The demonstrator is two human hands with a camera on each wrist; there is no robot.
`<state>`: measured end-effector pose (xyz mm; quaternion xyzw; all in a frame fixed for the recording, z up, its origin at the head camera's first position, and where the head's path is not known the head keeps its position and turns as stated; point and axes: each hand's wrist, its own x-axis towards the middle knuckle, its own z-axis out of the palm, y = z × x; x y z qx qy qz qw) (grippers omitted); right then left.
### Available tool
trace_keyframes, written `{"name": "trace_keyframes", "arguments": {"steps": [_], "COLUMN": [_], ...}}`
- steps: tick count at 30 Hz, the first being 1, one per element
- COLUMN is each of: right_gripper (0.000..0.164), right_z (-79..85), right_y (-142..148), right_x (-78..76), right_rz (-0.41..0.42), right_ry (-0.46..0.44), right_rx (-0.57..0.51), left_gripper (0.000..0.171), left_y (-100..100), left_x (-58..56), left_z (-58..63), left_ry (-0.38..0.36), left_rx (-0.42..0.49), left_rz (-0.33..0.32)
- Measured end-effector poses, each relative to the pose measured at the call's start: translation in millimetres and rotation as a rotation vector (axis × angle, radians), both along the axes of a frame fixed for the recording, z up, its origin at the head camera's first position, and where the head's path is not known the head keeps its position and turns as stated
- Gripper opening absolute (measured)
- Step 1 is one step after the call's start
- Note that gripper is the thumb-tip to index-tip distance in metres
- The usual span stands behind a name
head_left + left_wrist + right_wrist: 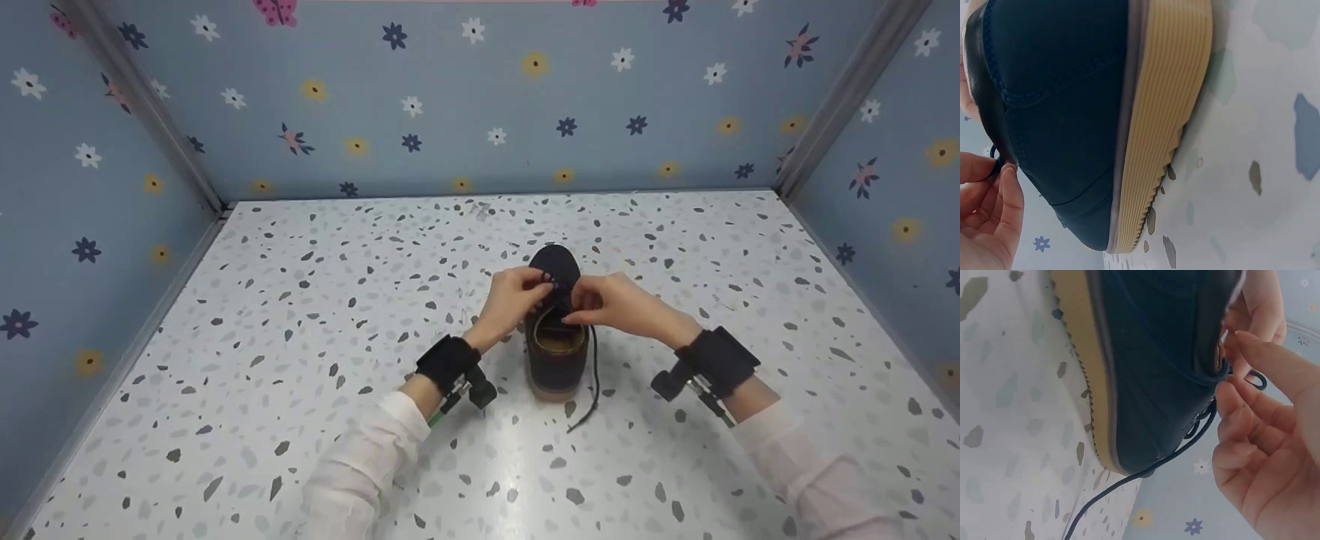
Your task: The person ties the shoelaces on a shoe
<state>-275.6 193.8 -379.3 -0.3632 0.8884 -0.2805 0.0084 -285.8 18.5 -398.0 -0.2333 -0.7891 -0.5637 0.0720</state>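
Note:
A dark blue lace-up shoe [556,373] with a cream ridged sole [1165,90] stands upright on the speckled surface, toe pointing away from me. My left hand [511,300] is at the left of the laces; in the left wrist view its thumb and finger pinch a dark shoelace [997,166]. My right hand [619,306] is opposite, at the right of the opening. In the right wrist view its curled fingers [1234,419] hold the lace by the shoe's upper edge, the thumb raised apart from the index fingertip. A small lace loop [1257,380] shows beyond them.
One loose lace end [595,382] trails along the shoe's right side onto the white speckled tabletop [322,420]. Blue flower-patterned panels [480,97] enclose the back and both sides. A black strap with a camera [716,367] sits on each wrist.

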Motion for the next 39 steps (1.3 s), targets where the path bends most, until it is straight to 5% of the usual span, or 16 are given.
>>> {"name": "trace_keyframes", "arguments": {"steps": [6,20,39], "right_gripper": [0.021,0.014,0.019], "right_z": [-1.3,-2.5,-6.2], "right_y": [0,3,-3], "right_x": [2.2,-2.1,-15.4], "right_rz": [-0.047,-0.071,-0.247], "right_ry": [0.002,-0.016,-0.156], "right_rx": [0.044,-0.054,-0.188], "left_gripper": [0.008,0.009,0.008], "left_y": [0,0,0], "left_x": [-7.3,-7.6,-9.3], "left_z": [-7.6,-8.5,-11.6], "left_ry": [-0.017,-0.026,0.003], "left_rx": [-0.013,-0.016,-0.017], "left_rz": [-0.013,-0.007,-0.022]}}
